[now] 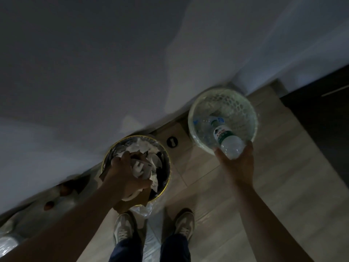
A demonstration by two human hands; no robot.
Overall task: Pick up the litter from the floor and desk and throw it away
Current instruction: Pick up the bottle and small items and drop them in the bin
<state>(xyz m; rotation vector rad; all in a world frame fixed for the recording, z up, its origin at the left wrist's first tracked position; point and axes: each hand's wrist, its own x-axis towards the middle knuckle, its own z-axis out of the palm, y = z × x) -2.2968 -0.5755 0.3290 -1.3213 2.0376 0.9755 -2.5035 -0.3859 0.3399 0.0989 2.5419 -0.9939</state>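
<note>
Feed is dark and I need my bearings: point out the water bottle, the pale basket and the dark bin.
water bottle [223, 138]: head view, on its label.
pale basket [237, 106]: head view, on its mesh wall.
dark bin [163, 174]: head view, on its right inner wall.

**A dim indoor corner, home or small office**

The place was indoors and looked like a living or working room rather than a shop or workshop, though which of the two could not be told. Pale wood-look planks covered the floor [264, 186] and met a plain white wall [113, 72]. Two small waste bins stood near that wall. One was a dark bin [169, 173] with a gold rim, lined with a plastic bag and heaped with crumpled paper [143, 146]. The other was a pale openwork basket [236, 104] holding clear plastic bottles [204, 127]. A round black fitting [172, 142] sat in the floor between them. A dark panel [321, 120], perhaps a door or cupboard, stood to the right, and plastic bags [64, 203] lay along the wall to the left.
</note>
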